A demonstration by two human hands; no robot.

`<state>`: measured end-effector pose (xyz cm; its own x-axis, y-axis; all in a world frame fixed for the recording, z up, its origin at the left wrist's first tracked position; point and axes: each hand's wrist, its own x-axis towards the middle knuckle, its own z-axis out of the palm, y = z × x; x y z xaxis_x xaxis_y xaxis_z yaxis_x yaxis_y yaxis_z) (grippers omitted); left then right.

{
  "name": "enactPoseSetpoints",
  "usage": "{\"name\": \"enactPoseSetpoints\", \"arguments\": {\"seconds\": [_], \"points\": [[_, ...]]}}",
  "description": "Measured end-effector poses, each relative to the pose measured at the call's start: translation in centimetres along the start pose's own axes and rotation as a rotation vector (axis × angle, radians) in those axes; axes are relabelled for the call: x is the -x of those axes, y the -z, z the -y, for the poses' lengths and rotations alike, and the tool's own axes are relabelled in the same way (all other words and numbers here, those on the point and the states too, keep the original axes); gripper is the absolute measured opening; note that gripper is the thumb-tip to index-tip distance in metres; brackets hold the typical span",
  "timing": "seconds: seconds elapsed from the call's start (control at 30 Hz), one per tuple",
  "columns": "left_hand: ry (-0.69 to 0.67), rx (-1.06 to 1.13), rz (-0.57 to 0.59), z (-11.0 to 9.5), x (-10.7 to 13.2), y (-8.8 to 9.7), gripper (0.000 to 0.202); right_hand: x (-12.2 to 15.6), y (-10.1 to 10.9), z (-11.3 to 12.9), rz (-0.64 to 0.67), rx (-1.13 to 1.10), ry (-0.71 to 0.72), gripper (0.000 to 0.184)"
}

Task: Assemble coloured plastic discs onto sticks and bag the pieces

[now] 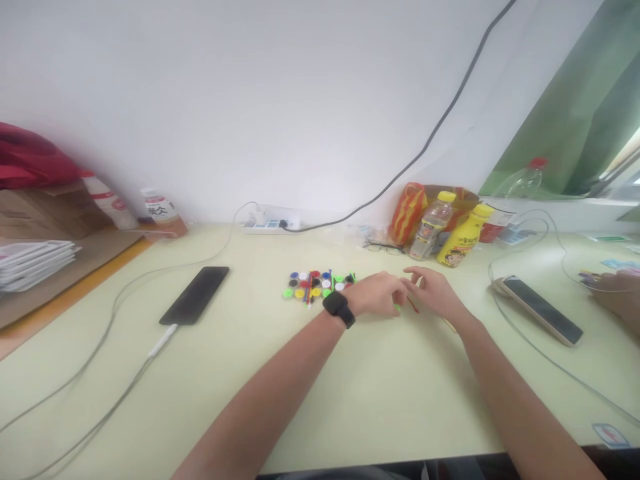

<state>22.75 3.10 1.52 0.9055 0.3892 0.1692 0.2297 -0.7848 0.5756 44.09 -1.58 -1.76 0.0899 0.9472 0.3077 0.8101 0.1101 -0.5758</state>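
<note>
My left hand (383,293), with a black smartwatch (339,307) on the wrist, is closed with curled fingers just right of several small coloured discs. A bit of bright green (397,307) shows at its fingertips; what it belongs to is hidden. My right hand (435,292) is close by, its index finger stretched left and apart from the thumb. Below those fingers lies a thin red stick (413,305); whether they touch it I cannot tell. The round discs (316,292), in several colours, stand in rows with thin coloured sticks (309,288) between them, partly behind my left hand.
A black phone (196,295) on a cable lies left; another phone (543,310) lies right. A yellow bottle (464,237), a clear bottle (433,227), glasses (383,247) and a power strip (273,225) are along the wall. Another person's hand (617,293) is far right.
</note>
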Motion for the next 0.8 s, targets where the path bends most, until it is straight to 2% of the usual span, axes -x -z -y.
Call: {"name": "enactPoseSetpoints", "arguments": {"seconds": [0.1,0.23,0.3,0.4,0.5,0.63,0.8], "points": [[0.017,-0.074,0.032,0.9,0.3,0.4,0.018,-0.3,1.5,-1.6,-0.096,0.086,-0.008,0.033],[-0.007,-0.177,-0.041,1.7,0.4,0.8,0.036,-0.5,4.3,-3.7,-0.272,0.116,-0.104,0.031],[-0.030,-0.222,-0.071,1.9,0.3,0.6,0.045,-0.4,5.1,-4.5,-0.290,0.145,-0.157,0.033],[-0.008,-0.301,-0.050,2.5,0.2,0.1,0.035,-0.1,5.4,-5.1,-0.201,0.225,-0.217,0.033],[0.005,-0.338,-0.044,3.6,0.4,0.0,0.019,0.2,5.1,-5.1,-0.046,0.319,-0.222,0.020],[0.029,-0.310,-0.094,4.7,0.8,0.2,0.029,0.4,4.8,-5.0,0.145,0.342,-0.194,0.024],[0.073,-0.299,-0.102,4.3,0.8,0.5,0.037,0.3,4.8,-5.4,0.208,0.274,-0.144,0.020]]}}
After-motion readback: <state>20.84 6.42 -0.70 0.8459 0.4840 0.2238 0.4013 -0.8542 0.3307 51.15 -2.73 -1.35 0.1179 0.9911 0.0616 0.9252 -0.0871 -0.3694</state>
